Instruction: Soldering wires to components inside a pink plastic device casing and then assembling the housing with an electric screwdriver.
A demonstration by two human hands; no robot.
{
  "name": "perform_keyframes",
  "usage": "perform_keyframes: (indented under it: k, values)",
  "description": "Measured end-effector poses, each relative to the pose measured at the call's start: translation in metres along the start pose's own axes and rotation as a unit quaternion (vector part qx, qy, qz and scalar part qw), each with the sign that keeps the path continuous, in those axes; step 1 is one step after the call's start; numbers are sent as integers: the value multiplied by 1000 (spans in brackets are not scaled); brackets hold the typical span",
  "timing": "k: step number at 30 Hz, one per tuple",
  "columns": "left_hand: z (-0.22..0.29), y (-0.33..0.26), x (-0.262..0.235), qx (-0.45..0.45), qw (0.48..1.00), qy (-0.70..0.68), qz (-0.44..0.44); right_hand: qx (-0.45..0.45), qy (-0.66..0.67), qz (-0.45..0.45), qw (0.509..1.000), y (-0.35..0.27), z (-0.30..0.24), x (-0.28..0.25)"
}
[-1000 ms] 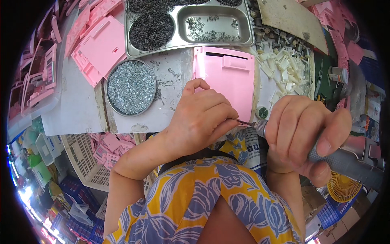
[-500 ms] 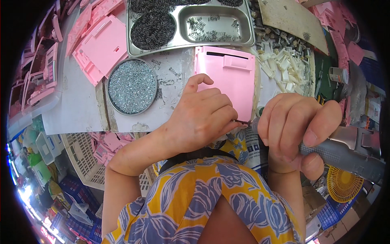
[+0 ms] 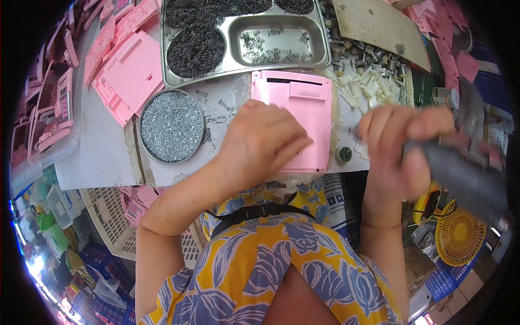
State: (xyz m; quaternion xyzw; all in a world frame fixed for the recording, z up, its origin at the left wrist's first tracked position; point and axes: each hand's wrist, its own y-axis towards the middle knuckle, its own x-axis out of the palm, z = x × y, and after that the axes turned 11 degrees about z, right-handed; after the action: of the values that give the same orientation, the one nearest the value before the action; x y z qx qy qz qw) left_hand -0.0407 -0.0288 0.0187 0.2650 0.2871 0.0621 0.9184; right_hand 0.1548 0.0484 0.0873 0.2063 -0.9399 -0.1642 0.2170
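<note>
Round dish of small silver screws sits left of the left-hand grip. Left hand hangs over the left part of the pink housing, thumb and fingers drawn together, blurred; can't tell if anything is pinched or if it touches. Housing lies under and right of that grip, between the 2 hands, long axis running away from the body; left hand is nearer. Driver has its blurred tip just right of the housing's right edge, apart from it, facing left. Right hand wraps the driver, whose body runs out right of the grip. White parts lie beyond the right grip, slightly left. Vs 0.5 s ago: left fingers are off the housing's near edge, near-right corner now shows, driver tip is away from those fingertips, right hand farther from the body.
</note>
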Motion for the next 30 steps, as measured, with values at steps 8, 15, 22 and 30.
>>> perform_keyframes:
  k: [8,15,22,30]
  values:
    - [-12,4,8,-12,998,2,-57,-59,37,-1,998,48,59,-38]
    - [-8,2,5,-53,997,-43,-38,-11,-103,14,995,37,68,-29]
    - [-9,-4,5,-53,997,-62,-3,19,-2,-69,997,58,24,-10]
    - [-7,-10,-2,-28,997,-45,50,41,56,-109,992,24,10,27]
